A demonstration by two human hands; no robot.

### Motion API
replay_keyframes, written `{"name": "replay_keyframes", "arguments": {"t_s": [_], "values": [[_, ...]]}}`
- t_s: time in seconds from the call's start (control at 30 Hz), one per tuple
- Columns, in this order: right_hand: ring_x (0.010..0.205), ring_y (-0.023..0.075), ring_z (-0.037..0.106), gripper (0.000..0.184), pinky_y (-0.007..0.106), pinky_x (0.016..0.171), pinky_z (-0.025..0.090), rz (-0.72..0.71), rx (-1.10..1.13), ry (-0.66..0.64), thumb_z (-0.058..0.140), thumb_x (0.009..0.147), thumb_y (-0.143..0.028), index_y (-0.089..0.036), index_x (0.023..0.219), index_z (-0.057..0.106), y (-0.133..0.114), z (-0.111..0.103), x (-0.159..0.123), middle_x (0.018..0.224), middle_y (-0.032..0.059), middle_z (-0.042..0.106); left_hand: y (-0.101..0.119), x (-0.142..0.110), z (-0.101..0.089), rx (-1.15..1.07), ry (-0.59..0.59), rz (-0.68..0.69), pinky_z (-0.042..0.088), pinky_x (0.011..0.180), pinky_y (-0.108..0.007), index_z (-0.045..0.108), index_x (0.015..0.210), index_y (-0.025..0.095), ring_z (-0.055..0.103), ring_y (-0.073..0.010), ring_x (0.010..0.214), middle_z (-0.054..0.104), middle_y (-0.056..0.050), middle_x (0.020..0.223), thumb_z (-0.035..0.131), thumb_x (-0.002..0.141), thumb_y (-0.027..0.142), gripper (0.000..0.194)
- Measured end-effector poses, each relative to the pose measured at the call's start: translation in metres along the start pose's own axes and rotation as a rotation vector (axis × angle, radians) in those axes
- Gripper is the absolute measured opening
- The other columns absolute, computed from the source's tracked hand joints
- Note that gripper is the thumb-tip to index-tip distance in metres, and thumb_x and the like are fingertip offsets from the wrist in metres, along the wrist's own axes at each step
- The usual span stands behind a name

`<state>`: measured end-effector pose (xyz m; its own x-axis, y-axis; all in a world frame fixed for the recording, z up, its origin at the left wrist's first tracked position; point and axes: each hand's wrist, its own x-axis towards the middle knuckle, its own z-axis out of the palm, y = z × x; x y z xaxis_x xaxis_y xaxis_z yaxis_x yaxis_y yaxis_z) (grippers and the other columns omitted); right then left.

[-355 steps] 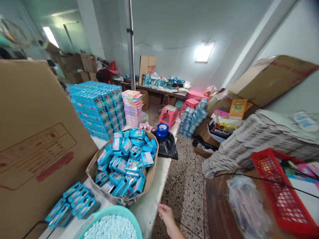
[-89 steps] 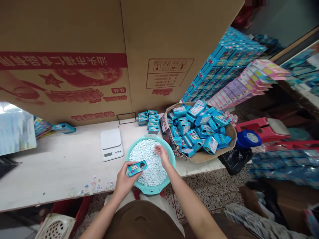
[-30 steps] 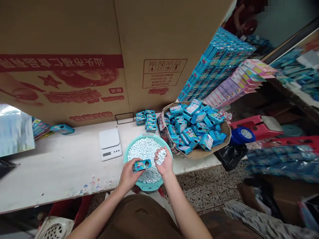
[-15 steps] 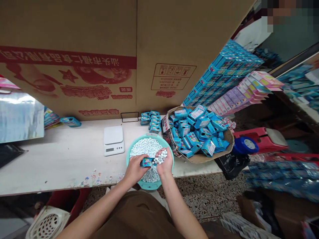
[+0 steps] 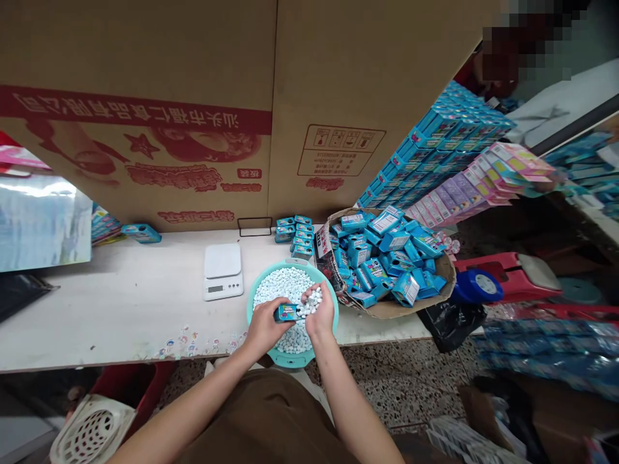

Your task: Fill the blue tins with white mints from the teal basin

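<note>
Both my hands are over a teal plastic basin (image 5: 293, 360) heaped with small white-blue mints (image 5: 280, 290). My left hand (image 5: 264, 328) grips a small blue tin (image 5: 287, 313) lying on its side. My right hand (image 5: 319, 310) is cupped around a handful of the mints (image 5: 311, 303), right against the end of the tin. The tin's opening is hidden by the hands and the mints.
A white digital scale (image 5: 223, 270) stands left of the basin. A cardboard tray (image 5: 387, 309) of blue boxes and a stack of blue tins (image 5: 294, 229) are behind it. A large cardboard box (image 5: 145, 96) rises beyond the white table (image 5: 135, 322).
My hands have drawn slightly closer, bringing the mints in my right hand up against the tin. The view has shifted slightly.
</note>
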<state>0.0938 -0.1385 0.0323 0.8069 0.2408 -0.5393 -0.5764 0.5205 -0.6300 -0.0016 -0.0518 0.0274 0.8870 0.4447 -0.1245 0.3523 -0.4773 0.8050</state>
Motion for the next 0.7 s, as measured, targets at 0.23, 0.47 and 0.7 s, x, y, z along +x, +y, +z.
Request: {"name": "replay_keyframes", "arguments": {"t_s": [0.23,0.47,0.7], "values": [[0.043,0.0069,0.041,0.027,0.021,0.042,0.035,-0.092,-0.064,0.009,0.059,0.075,-0.044,-0.02,0.072,0.047,-0.004,0.002,-0.002,0.054,-0.0078,0.045,0.004,0.0,0.003,-0.123,0.005,-0.042,0.048,0.084,-0.033,0.062,0.097,0.024,0.063,-0.0223,0.096,0.069,0.0,0.099,0.073,0.062,0.022,0.037],[0.044,0.0071,0.044,0.028,0.021,0.044,0.037,-0.143,-0.038,0.016,0.059,0.075,-0.043,-0.02,0.067,0.046,-0.013,0.003,-0.003,0.054,-0.0077,0.046,0.01,0.004,0.009,-0.174,0.003,0.067,0.045,0.088,-0.035,0.062,0.095,0.024,0.061,-0.0217,0.097,0.068,-0.001,0.1,0.071,0.065,0.018,0.032],[0.045,0.0074,0.044,0.032,0.022,0.048,0.038,-0.161,-0.073,0.041,0.058,0.076,-0.043,-0.02,0.059,0.043,-0.01,0.0,0.006,0.051,-0.0075,0.044,0.007,0.009,0.018,-0.183,-0.009,-0.031,0.046,0.078,-0.029,0.059,0.091,0.024,0.062,-0.0198,0.087,0.066,0.003,0.091,0.072,0.062,0.022,0.032]]}}
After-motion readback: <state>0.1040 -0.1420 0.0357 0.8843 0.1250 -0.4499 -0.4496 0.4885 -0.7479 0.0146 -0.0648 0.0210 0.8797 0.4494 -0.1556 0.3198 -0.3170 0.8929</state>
